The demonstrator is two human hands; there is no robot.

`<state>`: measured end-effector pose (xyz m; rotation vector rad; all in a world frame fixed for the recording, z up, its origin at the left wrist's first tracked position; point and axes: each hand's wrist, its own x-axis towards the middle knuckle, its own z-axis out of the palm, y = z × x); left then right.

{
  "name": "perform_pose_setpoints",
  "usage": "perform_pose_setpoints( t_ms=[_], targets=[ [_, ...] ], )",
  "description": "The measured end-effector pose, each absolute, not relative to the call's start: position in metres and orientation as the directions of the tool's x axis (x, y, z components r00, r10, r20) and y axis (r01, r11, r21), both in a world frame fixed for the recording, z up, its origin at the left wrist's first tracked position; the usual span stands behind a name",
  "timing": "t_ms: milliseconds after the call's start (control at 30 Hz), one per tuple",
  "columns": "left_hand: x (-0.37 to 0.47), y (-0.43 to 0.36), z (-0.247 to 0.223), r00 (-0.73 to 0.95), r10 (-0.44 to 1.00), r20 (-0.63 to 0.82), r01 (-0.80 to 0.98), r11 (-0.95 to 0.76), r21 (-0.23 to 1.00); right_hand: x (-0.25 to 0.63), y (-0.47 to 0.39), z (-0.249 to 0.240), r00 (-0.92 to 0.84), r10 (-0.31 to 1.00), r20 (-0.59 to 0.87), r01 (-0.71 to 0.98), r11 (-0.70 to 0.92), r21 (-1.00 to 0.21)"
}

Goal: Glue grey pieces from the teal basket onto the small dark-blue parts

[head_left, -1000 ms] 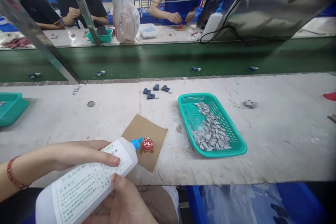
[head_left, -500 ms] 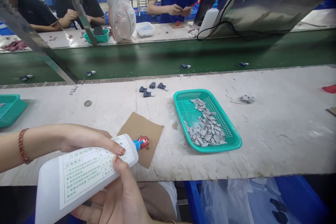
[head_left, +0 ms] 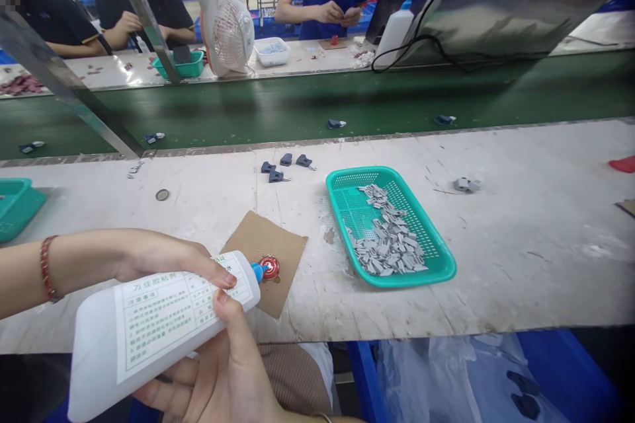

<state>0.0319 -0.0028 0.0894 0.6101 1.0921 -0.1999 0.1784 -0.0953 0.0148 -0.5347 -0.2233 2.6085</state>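
Observation:
A large white glue bottle [head_left: 163, 324] with a printed label lies tilted between my hands, its blue nozzle [head_left: 256, 271] pointing to the right. My left hand [head_left: 169, 256] reaches over the top of it, thumb and fingers closed on the neck end. From below, my right hand [head_left: 223, 370] cradles the bottle, its thumb pressing the label near my left thumb. At the nozzle's tip is a small red bottle cap [head_left: 270, 268], with shiny liquid in it. The cap rests on a brown cardboard piece [head_left: 285, 234] with a wet spot beside the cap.
A green basket [head_left: 342, 238] of small grey parts stands to the right. Several dark parts [head_left: 276, 176] lie behind the cardboard. Beyond runs a green conveyor [head_left: 258, 109] carrying dark pieces. Co-workers sit across it, near a fan [head_left: 231, 33]. A blue bin [head_left: 364, 377] sits below the table edge.
The dark pieces on the conveyor have shifted left. My hands and the glue bottle have barely moved, and the nozzle stays at the red cap. The whole view has shifted slightly.

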Motion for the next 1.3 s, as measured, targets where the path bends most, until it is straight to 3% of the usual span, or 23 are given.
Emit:
perform_pose_setpoints(
  t_ms=[900, 1300],
  targets=[
    [0.0300, -0.0016, 0.0886, 0.446, 0.123, -0.887, 0.481, 0.802, 0.353, 0.1759, -0.0944, 0.0118, -0.802, 0.485, -0.349, -0.432, -0.874, -0.221],
    [0.0285, -0.0062, 0.0845, 0.434, 0.179, -0.883, 0.443, 0.811, 0.383, 0.1703, -0.0992, 0.0097, -0.783, 0.490, -0.383, -0.422, -0.871, -0.252]
  ],
)
